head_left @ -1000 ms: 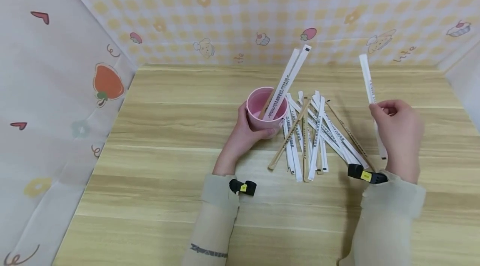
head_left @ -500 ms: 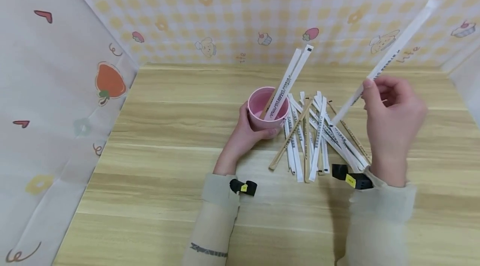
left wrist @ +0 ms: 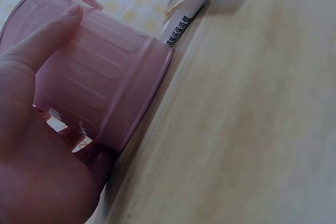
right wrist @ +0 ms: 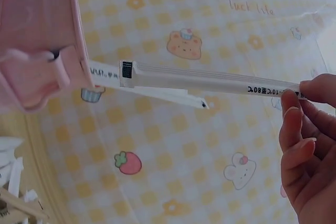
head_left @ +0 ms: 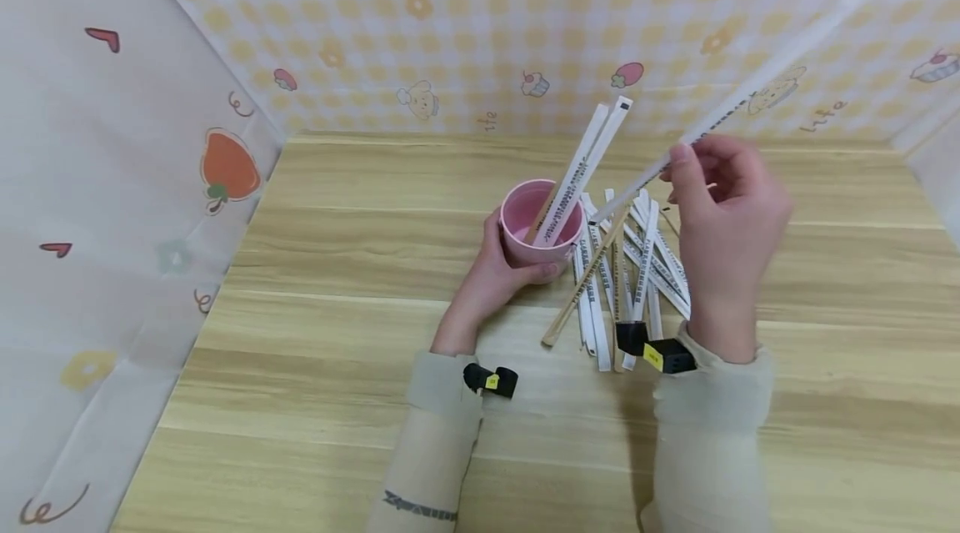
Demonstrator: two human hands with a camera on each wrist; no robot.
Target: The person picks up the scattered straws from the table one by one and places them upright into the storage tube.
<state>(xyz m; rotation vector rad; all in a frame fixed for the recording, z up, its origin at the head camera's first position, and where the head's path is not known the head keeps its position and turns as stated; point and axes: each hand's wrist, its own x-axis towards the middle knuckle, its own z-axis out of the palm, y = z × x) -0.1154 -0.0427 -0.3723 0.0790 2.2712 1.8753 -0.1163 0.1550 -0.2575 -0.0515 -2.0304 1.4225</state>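
Note:
My left hand grips a small pink bucket that stands upright on the table, its thumb across the front wall. In the left wrist view the bucket's ribbed wall sits between thumb and fingers. A few wrapped straws, white and brown, lean to the right out of the bucket. My right hand pinches a white paper-wrapped straw between thumb and fingertips. This straw slants, its lower end close to the right of the bucket's rim. In the right wrist view its dark-marked end overlaps the straws in the bucket.
Right of the bucket lies a loose pile of wrapped straws, several white and some brown, partly hidden under the right wrist. The wooden table meets a yellow checked backdrop behind and a white patterned sheet at left.
My right hand has lifted the straw, tilted it over to the right and carried it leftward, its lower end now near the bucket. The left hand and bucket have stayed put.

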